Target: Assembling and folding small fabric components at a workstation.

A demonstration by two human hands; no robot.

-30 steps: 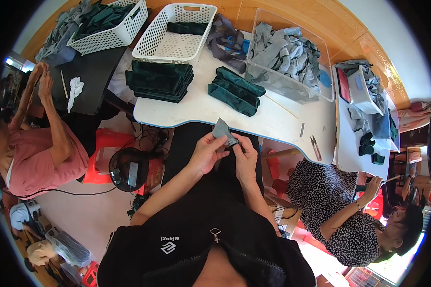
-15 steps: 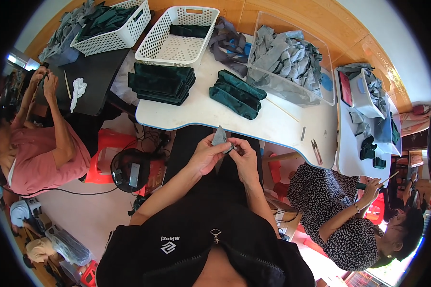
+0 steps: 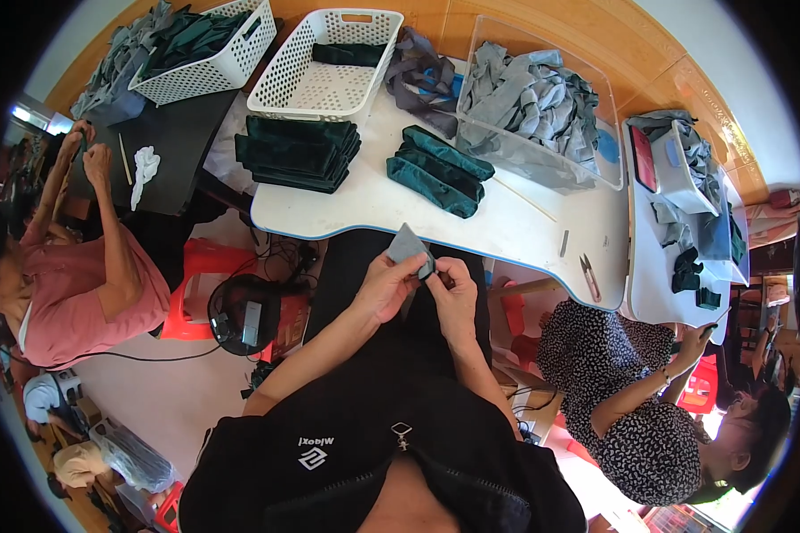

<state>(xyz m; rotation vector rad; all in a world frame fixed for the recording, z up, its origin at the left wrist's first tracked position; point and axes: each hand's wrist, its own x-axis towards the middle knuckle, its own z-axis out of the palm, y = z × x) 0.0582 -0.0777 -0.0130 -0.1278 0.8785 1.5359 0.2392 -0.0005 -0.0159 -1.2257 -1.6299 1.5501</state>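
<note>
Just in front of the table's near edge, a small grey fabric piece (image 3: 406,243) is pinched between both hands, one end of it pointing up. My left hand (image 3: 387,282) grips it with thumb and fingers. At its lower right edge, where a darker underside shows, the fingers of my right hand (image 3: 452,289) pinch the cloth. Nearest on the white table (image 3: 329,213) lie several folded dark green velvet pieces (image 3: 440,173). A neat stack of green velvet pieces (image 3: 298,153) stands to their left.
A white perforated basket (image 3: 284,89) holds one green piece. Behind it to the right are dark strips (image 3: 422,75) and a clear bin (image 3: 507,164) of grey cloth. Thread snips (image 3: 590,278) and a thin stick (image 3: 524,195) lie rightward. Co-workers sit left (image 3: 98,275) and right (image 3: 640,426).
The grey fabric has been turned and opened out, so more of its flat face shows above my fingers. Both hands stay close together. The co-worker on the left has shifted their hands.
</note>
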